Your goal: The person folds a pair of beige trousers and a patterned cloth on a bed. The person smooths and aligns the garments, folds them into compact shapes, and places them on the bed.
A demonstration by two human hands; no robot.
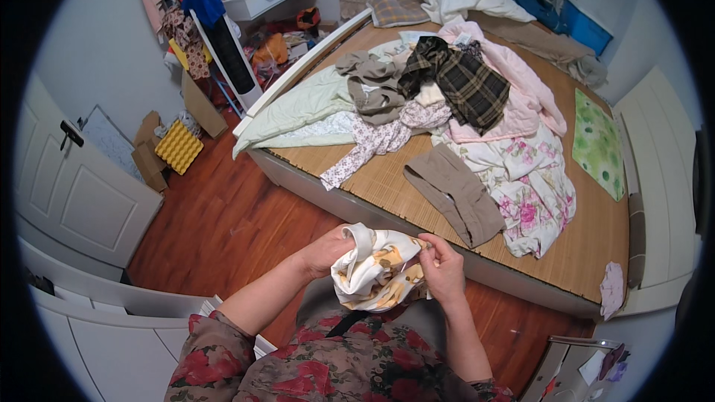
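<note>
A white cloth garment with a yellow and brown print (375, 273) is bunched up in front of my body, beyond the bed's near edge. My left hand (329, 251) grips its left side, with the fingertips hidden in the folds. On the right, my right hand (445, 269) pinches an upper corner of it between thumb and fingers. Brown shorts or trousers (458, 195) lie on the bed's bamboo mat (385, 181), close to both hands. Farther back are a floral long-sleeved top (380, 137), a dark plaid shirt (472, 81) and a grey-brown garment (377, 89).
A pale green quilt (301, 106), a pink quilt (536, 89) and a floral sheet (530, 201) spread over the bed. A green pillow mat (597, 142) lies at right. The door (84, 178) and cardboard (148, 151) stand left; a small cabinet (564, 368) is lower right.
</note>
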